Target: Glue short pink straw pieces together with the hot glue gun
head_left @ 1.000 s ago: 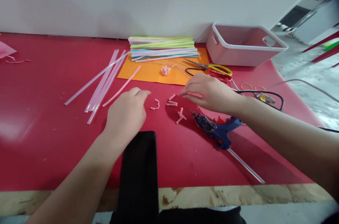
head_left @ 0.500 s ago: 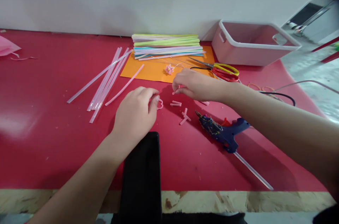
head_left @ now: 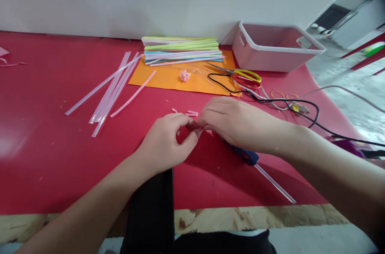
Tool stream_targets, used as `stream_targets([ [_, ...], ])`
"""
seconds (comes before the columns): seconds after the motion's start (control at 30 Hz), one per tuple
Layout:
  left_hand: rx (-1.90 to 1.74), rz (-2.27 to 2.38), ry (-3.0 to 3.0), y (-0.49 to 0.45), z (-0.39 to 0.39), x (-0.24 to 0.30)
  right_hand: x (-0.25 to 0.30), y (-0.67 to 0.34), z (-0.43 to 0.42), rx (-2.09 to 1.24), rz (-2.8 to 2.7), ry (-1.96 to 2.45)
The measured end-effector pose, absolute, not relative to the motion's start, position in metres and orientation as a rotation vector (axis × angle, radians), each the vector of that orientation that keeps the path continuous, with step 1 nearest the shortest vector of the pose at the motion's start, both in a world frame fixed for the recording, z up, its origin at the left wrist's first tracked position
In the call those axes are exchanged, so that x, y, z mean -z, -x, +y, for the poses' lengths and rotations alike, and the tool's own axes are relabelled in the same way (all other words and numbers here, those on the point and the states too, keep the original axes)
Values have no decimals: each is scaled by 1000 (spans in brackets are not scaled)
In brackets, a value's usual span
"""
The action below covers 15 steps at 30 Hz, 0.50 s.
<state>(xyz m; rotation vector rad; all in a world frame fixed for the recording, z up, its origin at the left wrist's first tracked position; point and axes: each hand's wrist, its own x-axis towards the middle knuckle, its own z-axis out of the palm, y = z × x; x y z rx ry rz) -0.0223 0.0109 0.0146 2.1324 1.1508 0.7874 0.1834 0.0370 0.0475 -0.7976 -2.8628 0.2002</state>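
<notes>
My left hand (head_left: 168, 142) and right hand (head_left: 237, 123) pinch shut, fingertip to fingertip, on a short pink straw piece (head_left: 194, 125) just above the red table (head_left: 60, 158). It could slip free, and the blue glue gun (head_left: 248, 157) under my right hand might burn me.

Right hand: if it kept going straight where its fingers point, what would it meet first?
The right hand points left, so it would meet the left hand first; their fingertips look to be touching. Whether a small piece sits between them is hidden.
</notes>
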Motion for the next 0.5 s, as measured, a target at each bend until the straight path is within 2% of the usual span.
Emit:
stream_targets([
  [0.5,-751,1267,-2120,18,5,-11,-48,-180,43,-186,-2896,718],
])
